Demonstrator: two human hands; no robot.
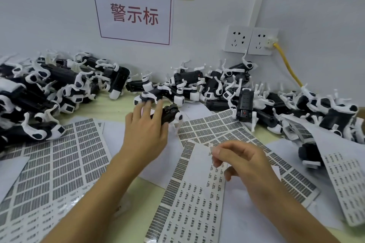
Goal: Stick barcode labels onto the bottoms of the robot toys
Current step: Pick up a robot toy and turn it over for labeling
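Note:
My left hand point(147, 126) rests over a black and white robot toy point(170, 113) lying on the table, fingers wrapped around its body. My right hand point(242, 161) pinches a small white barcode label point(211, 149) between thumb and forefinger, just above a label sheet point(193, 199). The label hangs a short way to the right of and nearer than the toy, apart from it. More label sheets point(65, 154) cover the table on the left and right.
Heaps of black and white robot toys lie along the wall on the left point(39, 92) and on the right point(256, 96). Wall sockets point(249, 39) with a yellow cable point(288, 65) sit at the back right. A sign point(134, 12) hangs on the wall.

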